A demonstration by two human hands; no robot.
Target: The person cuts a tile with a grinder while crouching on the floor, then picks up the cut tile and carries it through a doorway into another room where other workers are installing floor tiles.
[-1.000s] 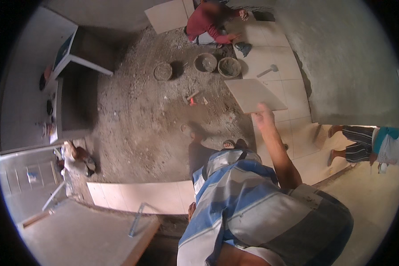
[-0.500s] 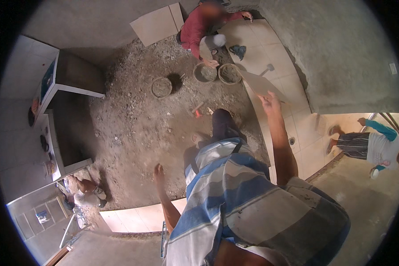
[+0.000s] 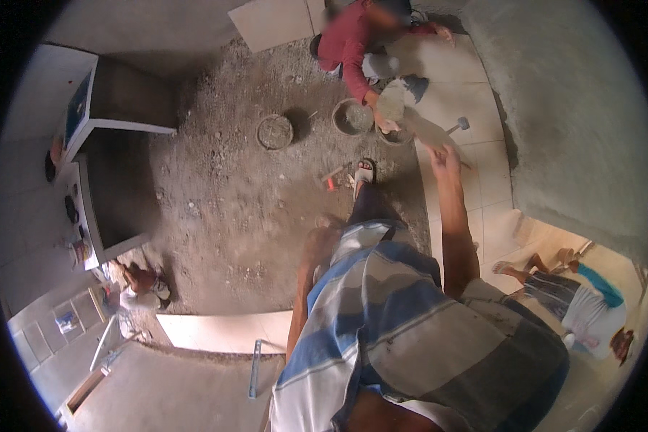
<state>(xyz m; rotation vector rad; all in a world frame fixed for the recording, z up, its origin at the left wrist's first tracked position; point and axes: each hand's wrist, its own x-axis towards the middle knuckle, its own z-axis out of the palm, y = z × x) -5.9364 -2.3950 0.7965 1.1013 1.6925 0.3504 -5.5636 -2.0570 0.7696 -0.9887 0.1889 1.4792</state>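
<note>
My right hand [image 3: 445,158] grips the near edge of a pale floor tile [image 3: 423,129], seen at a slant. That tile hangs over the laid tiles [image 3: 493,191], beside a mortar bucket [image 3: 396,137] that it partly covers. Beside my thigh is my left hand [image 3: 328,222], blurred, its fingers hard to make out. A co-worker in a red top [image 3: 344,47] crouches ahead, one hand [image 3: 385,121] at a greyish flat thing [image 3: 392,101] above the buckets, the other on the far tiles. Two more buckets, a middle one [image 3: 353,117] and a left one [image 3: 274,132], hold grey mortar.
A mallet [image 3: 461,124] and a dark cloth [image 3: 415,86] lie on the tiles. A hammer with orange on it [image 3: 331,180] lies on the gravelly ground [image 3: 230,201] near my foot. Another person [image 3: 590,309] is at the right; one more [image 3: 147,286] is low at the left.
My foot has come forward, and my left hand has drawn in toward my thigh. The co-worker's hand has moved from the middle bucket to the greyish flat thing. The person at right has shifted.
</note>
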